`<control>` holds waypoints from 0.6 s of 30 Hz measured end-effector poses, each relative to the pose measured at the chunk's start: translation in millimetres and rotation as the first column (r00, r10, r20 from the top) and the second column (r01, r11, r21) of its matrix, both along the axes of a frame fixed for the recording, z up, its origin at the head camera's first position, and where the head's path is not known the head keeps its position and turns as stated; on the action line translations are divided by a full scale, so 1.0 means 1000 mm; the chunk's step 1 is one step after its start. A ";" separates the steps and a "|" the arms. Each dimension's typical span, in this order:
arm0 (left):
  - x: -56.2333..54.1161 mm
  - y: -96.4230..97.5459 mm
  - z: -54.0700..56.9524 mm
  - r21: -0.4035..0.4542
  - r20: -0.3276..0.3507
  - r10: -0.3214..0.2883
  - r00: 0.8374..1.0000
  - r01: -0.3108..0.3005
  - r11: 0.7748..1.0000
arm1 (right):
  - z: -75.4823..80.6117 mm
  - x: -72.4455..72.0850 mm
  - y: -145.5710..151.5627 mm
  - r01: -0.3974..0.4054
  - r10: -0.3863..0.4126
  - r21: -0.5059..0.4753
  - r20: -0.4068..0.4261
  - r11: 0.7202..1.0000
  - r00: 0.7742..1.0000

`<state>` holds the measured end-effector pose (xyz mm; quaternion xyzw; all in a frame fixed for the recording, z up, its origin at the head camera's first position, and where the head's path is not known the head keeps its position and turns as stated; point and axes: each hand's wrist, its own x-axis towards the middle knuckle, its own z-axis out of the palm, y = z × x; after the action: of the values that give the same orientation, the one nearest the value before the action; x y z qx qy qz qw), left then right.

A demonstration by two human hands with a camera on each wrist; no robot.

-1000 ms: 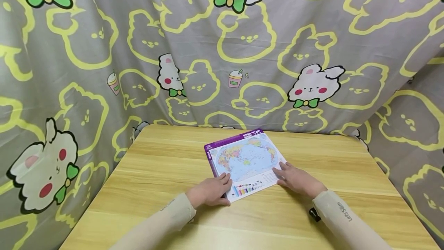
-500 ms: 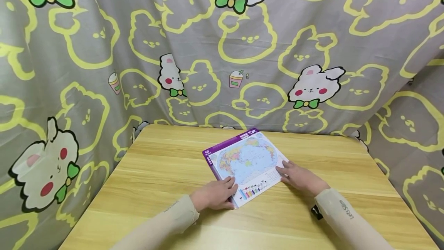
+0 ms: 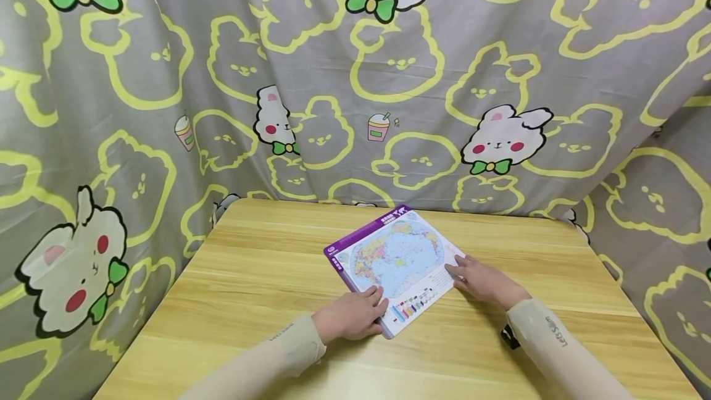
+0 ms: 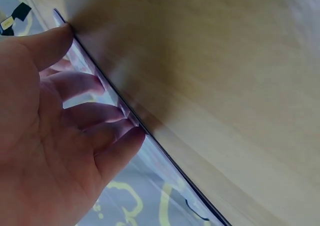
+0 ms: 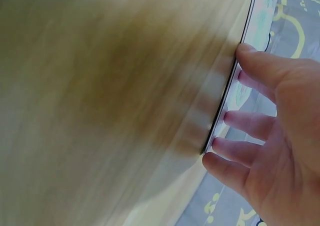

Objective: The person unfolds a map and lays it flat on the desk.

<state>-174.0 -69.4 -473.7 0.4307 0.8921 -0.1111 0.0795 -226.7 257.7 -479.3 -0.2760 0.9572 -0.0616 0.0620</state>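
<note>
A thin world map (image 3: 397, 264) with a purple header strip lies aslant on the wooden table. On its lower left edge rests my left hand (image 3: 352, 313), its fingertips touching the printed face near the corner. My right hand (image 3: 483, 279) touches the right-hand edge with its fingers spread. From the left wrist view, the thumb and fingertips of the left hand (image 4: 65, 116) meet the map's dark edge (image 4: 170, 158). The right wrist view has the right hand (image 5: 280, 121) touching the opposite edge in a similar way. No fingers show beneath the map.
The light wooden table (image 3: 250, 252) spreads around the map on all sides. A grey curtain (image 3: 333, 66) with yellow outlines and rabbit faces hangs behind and beside it. A small black item (image 3: 508, 337) shows under the right cuff.
The map has turned counterclockwise, its near left corner sliding right and towards me, its top moving left. My left hand has moved right and slightly nearer; my right hand has shifted slightly right.
</note>
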 end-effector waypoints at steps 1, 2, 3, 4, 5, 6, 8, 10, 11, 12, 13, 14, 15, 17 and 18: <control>0.000 0.001 0.000 -0.001 0.002 0.004 1.000 -0.004 1.000 | 0.000 0.000 0.000 0.001 -0.001 0.001 0.001 1.000 1.000; 0.000 0.001 0.001 0.002 0.007 0.010 1.000 -0.010 1.000 | 0.000 0.000 0.000 0.004 -0.004 0.002 0.003 1.000 1.000; 0.000 0.001 0.001 0.010 0.015 0.016 1.000 -0.017 1.000 | 0.000 0.000 0.000 0.006 -0.006 0.005 0.003 1.000 1.000; 0.000 0.001 0.001 0.025 0.028 0.025 0.999 -0.026 0.999 | 0.000 0.000 0.000 0.008 -0.008 0.009 0.002 1.000 1.000; -0.001 0.001 0.000 0.042 0.040 0.032 0.999 -0.033 0.999 | 0.000 0.001 -0.001 0.008 -0.008 0.012 0.000 1.000 1.000; -0.001 0.001 0.000 0.060 0.053 0.039 0.998 -0.043 0.997 | 0.000 0.001 -0.001 0.009 -0.009 0.012 -0.003 1.000 1.000; -0.003 0.000 -0.001 0.098 0.077 0.050 0.996 -0.057 0.994 | -0.001 0.002 -0.002 0.012 -0.012 0.011 -0.014 1.000 1.000; -0.006 -0.001 -0.002 0.126 0.093 0.061 0.994 -0.073 0.989 | -0.001 0.004 -0.003 0.013 -0.013 0.001 -0.026 1.000 1.000; -0.008 -0.001 -0.003 0.133 0.093 0.067 0.993 -0.079 0.988 | 0.000 0.006 -0.004 0.010 -0.010 -0.007 -0.030 1.000 1.000; -0.010 -0.002 -0.003 0.138 0.091 0.072 0.993 -0.085 0.987 | 0.000 0.007 -0.005 0.009 -0.010 -0.015 -0.031 1.000 0.999; -0.012 -0.004 -0.003 0.143 0.088 0.078 0.993 -0.091 0.986 | 0.000 0.009 -0.007 0.007 -0.008 -0.028 -0.027 1.000 1.000; -0.015 -0.005 -0.002 0.146 0.087 0.086 0.992 -0.098 0.984 | 0.000 0.011 -0.008 0.006 -0.007 -0.038 -0.019 0.999 1.000; -0.018 -0.006 -0.001 0.148 0.084 0.093 0.992 -0.105 0.983 | 0.001 0.013 -0.010 0.006 -0.006 -0.047 -0.006 0.999 1.000; -0.024 -0.009 0.000 0.152 0.078 0.107 0.991 -0.117 0.981 | 0.002 0.016 -0.014 0.000 0.001 -0.058 0.014 0.998 1.000; -0.028 -0.011 0.001 0.153 0.082 0.116 0.990 -0.127 0.980 | 0.001 0.018 -0.016 0.000 0.001 -0.062 0.024 0.998 1.000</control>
<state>-201.5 -80.6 -472.8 0.3840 0.9193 -0.0196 0.0842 -208.9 241.2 -478.0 -0.2772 0.9539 -0.0948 0.0648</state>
